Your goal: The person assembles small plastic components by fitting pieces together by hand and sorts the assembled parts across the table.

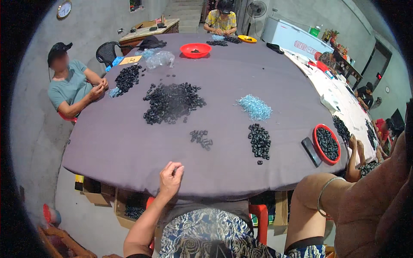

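My left hand (171,179) rests over the near edge of the grey-covered table, fingers curled in; whatever they may hold is hidden. Just beyond it lies a small group of dark plastic pieces (201,139). My right arm bends up close to the camera with a bangle at the wrist. Large at the right edge, my right hand (380,193) is cut off, and its fingers do not show. Ahead on the right are a pile of black plastic pieces (260,142) and a heap of small light-blue parts (254,107). A bigger black pile (173,103) lies farther left.
On the right, a red bowl (316,134) of black pieces stands beside a dark flat block (311,152). Another red bowl (195,45) and a clear plastic bag (160,59) lie at the far side. Co-workers sit around this table and a white-covered one (340,101).
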{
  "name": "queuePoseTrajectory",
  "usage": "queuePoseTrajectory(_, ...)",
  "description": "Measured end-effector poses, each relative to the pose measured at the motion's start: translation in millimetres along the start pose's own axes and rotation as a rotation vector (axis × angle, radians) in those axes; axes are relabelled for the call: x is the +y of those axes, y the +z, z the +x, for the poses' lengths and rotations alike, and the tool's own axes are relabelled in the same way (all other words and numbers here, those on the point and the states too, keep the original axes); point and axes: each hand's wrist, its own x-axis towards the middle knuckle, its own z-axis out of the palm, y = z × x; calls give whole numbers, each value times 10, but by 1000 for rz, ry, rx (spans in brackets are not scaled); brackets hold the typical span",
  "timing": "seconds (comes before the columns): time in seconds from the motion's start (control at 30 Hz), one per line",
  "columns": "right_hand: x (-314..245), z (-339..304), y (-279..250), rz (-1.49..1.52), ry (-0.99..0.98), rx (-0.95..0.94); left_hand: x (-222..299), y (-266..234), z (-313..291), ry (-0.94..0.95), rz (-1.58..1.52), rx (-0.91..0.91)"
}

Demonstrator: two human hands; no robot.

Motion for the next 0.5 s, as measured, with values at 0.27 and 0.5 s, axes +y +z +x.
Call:
queuePoseTrajectory(0.27,168,173,624,55,105,47,129,-68,-12,17,1,2)
queuePoseTrajectory(0.5,303,228,876,60,251,119,36,-54,-45,-31,1,-19)
